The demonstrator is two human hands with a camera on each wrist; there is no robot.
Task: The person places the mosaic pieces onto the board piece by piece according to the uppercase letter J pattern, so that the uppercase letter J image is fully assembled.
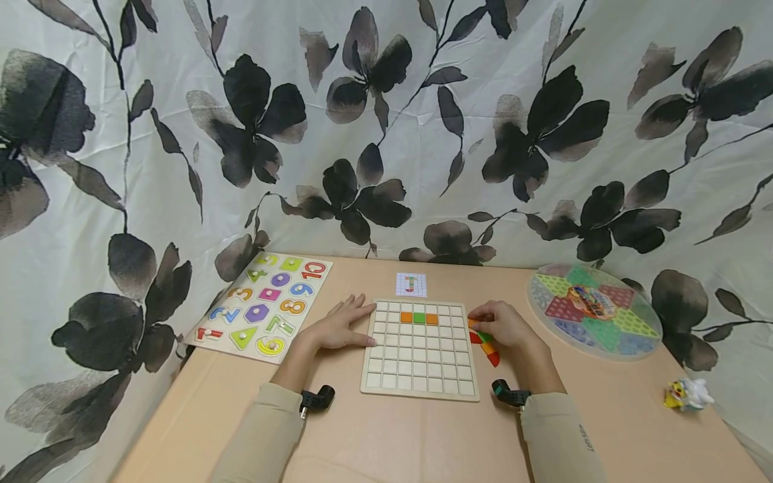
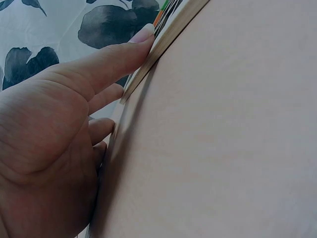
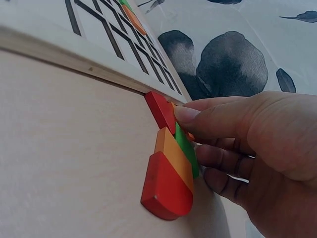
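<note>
A wooden grid board (image 1: 418, 394) of white squares lies in the middle of the table, with an orange, a green and an orange tile (image 1: 419, 318) in an upper row. My left hand (image 1: 339, 325) rests at its left edge, thumb on the rim and fingers extended; the left wrist view shows the thumb (image 2: 116, 62) against the edge. Just off the board's right side, my right hand (image 1: 501, 325) pinches an orange block among a small pile. Beside its fingers lie a red block (image 3: 166, 186), another orange block (image 3: 174, 153) and a green block (image 3: 186, 151). Fingers partly hide the pinched block.
A small pattern card (image 1: 411, 284) lies behind the board. To the left is a number-and-shape puzzle board (image 1: 256, 305); to the right, a round star-patterned game board (image 1: 594, 308). A small toy figure (image 1: 688, 394) stands near the table's right edge. A floral curtain (image 1: 386, 134) hangs behind.
</note>
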